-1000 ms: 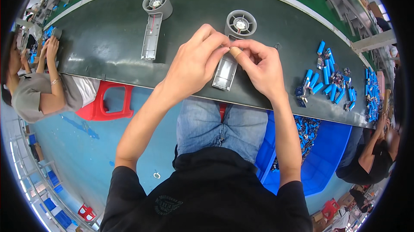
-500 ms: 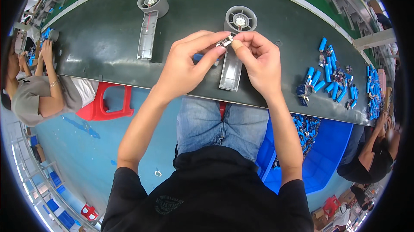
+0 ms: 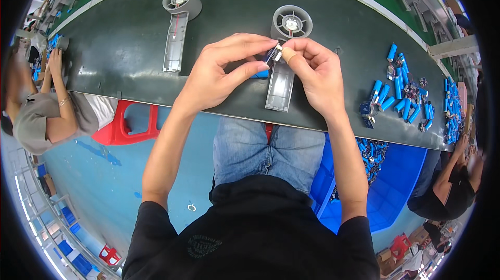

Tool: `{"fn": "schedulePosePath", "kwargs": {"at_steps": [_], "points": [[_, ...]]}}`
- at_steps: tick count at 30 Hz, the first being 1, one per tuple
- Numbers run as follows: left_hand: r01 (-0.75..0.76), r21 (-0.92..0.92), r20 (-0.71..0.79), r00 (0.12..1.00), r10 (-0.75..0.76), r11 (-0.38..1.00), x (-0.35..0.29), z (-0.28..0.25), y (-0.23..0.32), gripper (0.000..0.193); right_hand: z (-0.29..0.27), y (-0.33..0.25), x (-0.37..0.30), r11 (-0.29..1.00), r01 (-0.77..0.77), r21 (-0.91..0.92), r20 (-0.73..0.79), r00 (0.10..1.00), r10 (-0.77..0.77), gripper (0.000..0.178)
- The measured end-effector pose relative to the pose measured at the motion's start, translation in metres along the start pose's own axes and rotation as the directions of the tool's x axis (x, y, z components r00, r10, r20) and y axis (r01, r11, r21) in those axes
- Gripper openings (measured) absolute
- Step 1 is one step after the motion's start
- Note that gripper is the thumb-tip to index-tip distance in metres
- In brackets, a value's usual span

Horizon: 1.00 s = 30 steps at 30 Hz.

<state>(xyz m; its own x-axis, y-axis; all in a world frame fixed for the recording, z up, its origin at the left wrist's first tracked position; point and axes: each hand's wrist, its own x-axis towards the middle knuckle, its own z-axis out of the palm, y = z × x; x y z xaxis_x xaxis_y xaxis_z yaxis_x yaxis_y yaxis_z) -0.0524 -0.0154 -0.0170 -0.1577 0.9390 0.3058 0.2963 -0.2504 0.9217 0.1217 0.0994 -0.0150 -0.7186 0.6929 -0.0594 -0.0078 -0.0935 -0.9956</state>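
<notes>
Between its thumb and fingertips, my left hand point(image 3: 220, 72) grips a small dark circuit board point(image 3: 271, 55) with white connectors on its edge. My right hand point(image 3: 320, 77) is closed in a pinch at the board's connector end; its fingers cover what they hold there, perhaps a plug or wire end. A blue cylindrical battery point(image 3: 261, 74) shows just below the board, partly behind my left fingers. Under my hands lies a grey handheld fan housing point(image 3: 278, 92), its handle open like a trough and its round fan head point(image 3: 292, 21) toward the far side.
Another grey fan housing point(image 3: 175, 46) lies to the left. Loose blue batteries with small boards point(image 3: 398, 90) are piled at the right, and more point(image 3: 452, 108) lie beyond. A blue bin point(image 3: 398, 186) of similar parts stands below the bench edge. Co-workers sit left point(image 3: 52, 118) and right point(image 3: 442, 191).
The circuit board has turned between my fingers, bringing its dark blue face and white connectors into view. More of the blue battery shows below. My hands stay over the same housing.
</notes>
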Motion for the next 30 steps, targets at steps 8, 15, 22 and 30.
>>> {"fn": "schedulePosePath", "kwargs": {"at_steps": [8, 15, 22, 30], "points": [[-0.001, 0.02, 0.051, 0.999, 0.0, 1.0, 0.003, -0.001, 0.003, 0.03, -0.007, 0.003, 0.0, 0.897, 0.261, -0.357, 0.004, 0.961, -0.278, 0.007], [-0.083, 0.106, -0.024, 0.996, 0.086, 0.991, -0.001, 0.008, -0.005, 0.03, 0.005, 0.007, 0.003, 0.77, 0.433, -0.469, -0.03, 0.863, -0.504, 0.009], [-0.111, 0.126, -0.041, 0.992, 0.117, 0.986, -0.002, 0.01, -0.006, 0.03, 0.005, 0.011, 0.002, 0.647, 0.527, -0.551, 0.037, 0.79, -0.611, 0.014], [-0.151, 0.2, -0.016, 0.987, 0.157, 0.968, -0.001, 0.008, -0.006, 0.033, 0.002, 0.014, 0.005, 0.549, 0.566, -0.615, 0.085, 0.739, -0.668, 0.014]]}}
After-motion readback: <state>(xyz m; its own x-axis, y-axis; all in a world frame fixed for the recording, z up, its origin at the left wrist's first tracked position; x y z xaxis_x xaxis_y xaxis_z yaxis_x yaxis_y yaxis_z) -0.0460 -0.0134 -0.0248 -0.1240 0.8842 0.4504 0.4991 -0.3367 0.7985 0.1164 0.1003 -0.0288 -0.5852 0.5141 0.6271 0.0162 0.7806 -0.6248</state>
